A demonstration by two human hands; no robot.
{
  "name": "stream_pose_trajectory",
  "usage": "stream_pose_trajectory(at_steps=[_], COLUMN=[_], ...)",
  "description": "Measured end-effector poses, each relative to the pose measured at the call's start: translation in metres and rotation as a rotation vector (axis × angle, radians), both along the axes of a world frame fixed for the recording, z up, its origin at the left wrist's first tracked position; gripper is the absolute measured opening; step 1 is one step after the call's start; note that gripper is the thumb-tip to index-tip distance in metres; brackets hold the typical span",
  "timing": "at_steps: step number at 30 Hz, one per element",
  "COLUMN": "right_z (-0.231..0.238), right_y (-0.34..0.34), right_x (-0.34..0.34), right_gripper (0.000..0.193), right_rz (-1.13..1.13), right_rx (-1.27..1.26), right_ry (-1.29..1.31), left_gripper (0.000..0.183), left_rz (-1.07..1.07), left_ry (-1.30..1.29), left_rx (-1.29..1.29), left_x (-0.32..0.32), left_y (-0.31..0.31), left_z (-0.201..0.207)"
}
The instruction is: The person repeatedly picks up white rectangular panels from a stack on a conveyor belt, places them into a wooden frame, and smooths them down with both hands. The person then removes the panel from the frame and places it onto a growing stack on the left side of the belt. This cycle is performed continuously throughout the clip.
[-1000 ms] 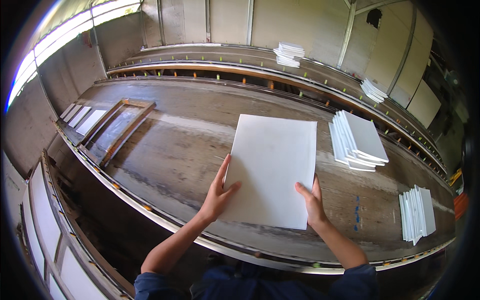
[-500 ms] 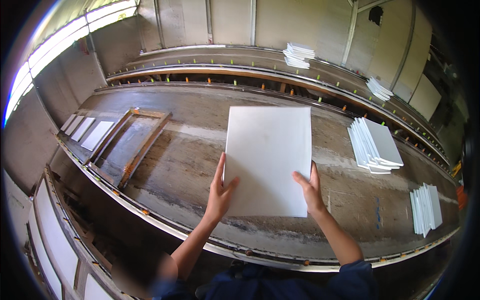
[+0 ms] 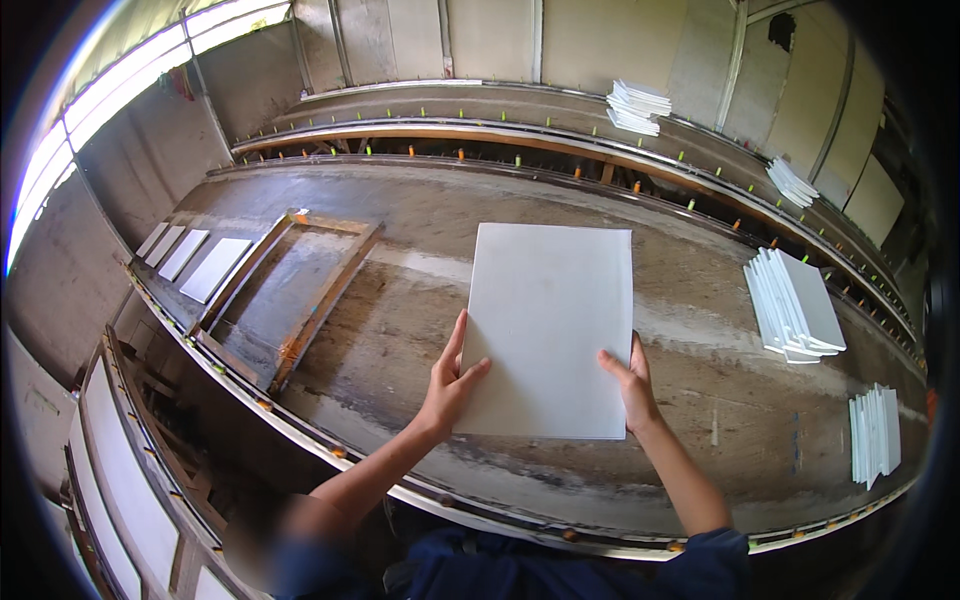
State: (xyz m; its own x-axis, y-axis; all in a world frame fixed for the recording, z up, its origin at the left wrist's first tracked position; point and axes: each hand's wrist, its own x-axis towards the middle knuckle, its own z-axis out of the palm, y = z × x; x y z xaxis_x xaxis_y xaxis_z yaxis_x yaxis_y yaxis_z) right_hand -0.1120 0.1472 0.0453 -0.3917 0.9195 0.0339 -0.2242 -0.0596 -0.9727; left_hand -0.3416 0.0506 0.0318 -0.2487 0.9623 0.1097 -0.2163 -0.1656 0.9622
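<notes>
A plain white rectangular panel (image 3: 550, 320) is held up in front of me above a long, stained table (image 3: 410, 345). My left hand (image 3: 450, 388) grips its left edge near the lower part, thumb lying on the front face. On the opposite edge, my right hand (image 3: 630, 385) holds it the same way, thumb also on the front. The other fingers wrap behind and are partly hidden. Beyond the panel's left side, a worn wooden frame (image 3: 328, 308) lies flat on the table.
White panels form a leaning stack (image 3: 795, 305) at right and a smaller stack (image 3: 875, 435) nearer me. Several flat white pieces (image 3: 215, 268) lie far left. A back bench carries two more stacks (image 3: 638, 107). Orange and green pegs line the table edges. Lower left stands a rack (image 3: 120, 480).
My view has turned slightly left, so the table, frame and stacks appear farther right. The panel stays in both hands and has tilted a little.
</notes>
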Motion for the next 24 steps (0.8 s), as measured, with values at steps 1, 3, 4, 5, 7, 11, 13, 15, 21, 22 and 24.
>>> stream_pose_trajectory(at_steps=[1, 3, 4, 5, 7, 11, 13, 15, 21, 22, 24], right_z=[-0.003, 0.003, 0.006, 0.007, 0.012, 0.013, 0.017, 0.021, 0.021, 0.019, 0.016], right_y=[-0.004, -0.018, -0.027, -0.034, -0.052, -0.083, -0.093, -0.101, -0.109, -0.108, -0.106], right_x=[-0.017, -0.054, -0.076, -0.099, -0.149, -0.243, -0.279, -0.310, -0.372, -0.378, -0.390], right_gripper=[0.050, 0.050, 0.050, 0.050, 0.051, 0.052, 0.055, 0.057, 0.059, 0.058, 0.056], right_rz=[0.000, -0.006, -0.008, -0.003, -0.016, -0.110, -0.100, -0.105, -0.114, -0.119, -0.103], right_rx=[-0.014, -0.071, -0.101, -0.081, -0.070, -0.033, -0.066, -0.078, -0.024, -0.011, -0.012], right_ry=[0.007, 0.011, 0.016, -0.004, 0.033, 0.005, 0.009, -0.004, -0.032, -0.038, -0.019], left_gripper=[0.074, 0.073, 0.073, 0.073, 0.072, 0.072, 0.072, 0.071, 0.071, 0.071, 0.072], left_rz=[-0.015, -0.042, -0.049, -0.056, -0.070, -0.077, -0.067, -0.060, -0.090, -0.101, -0.061], left_ry=[0.018, 0.058, 0.067, 0.077, 0.115, 0.181, 0.137, 0.141, 0.086, 0.074, 0.087], left_rx=[-0.011, -0.031, -0.031, -0.031, -0.038, -0.023, -0.007, -0.023, 0.002, -0.032, 0.008], left_x=[-0.018, -0.061, -0.085, -0.108, -0.158, -0.253, -0.288, -0.318, -0.379, -0.386, -0.395], left_y=[-0.003, -0.012, -0.018, -0.025, -0.039, -0.061, -0.069, -0.079, -0.086, -0.086, -0.085], left_z=[-0.001, 0.002, 0.004, 0.008, 0.017, 0.022, 0.023, 0.026, 0.021, 0.021, 0.020])
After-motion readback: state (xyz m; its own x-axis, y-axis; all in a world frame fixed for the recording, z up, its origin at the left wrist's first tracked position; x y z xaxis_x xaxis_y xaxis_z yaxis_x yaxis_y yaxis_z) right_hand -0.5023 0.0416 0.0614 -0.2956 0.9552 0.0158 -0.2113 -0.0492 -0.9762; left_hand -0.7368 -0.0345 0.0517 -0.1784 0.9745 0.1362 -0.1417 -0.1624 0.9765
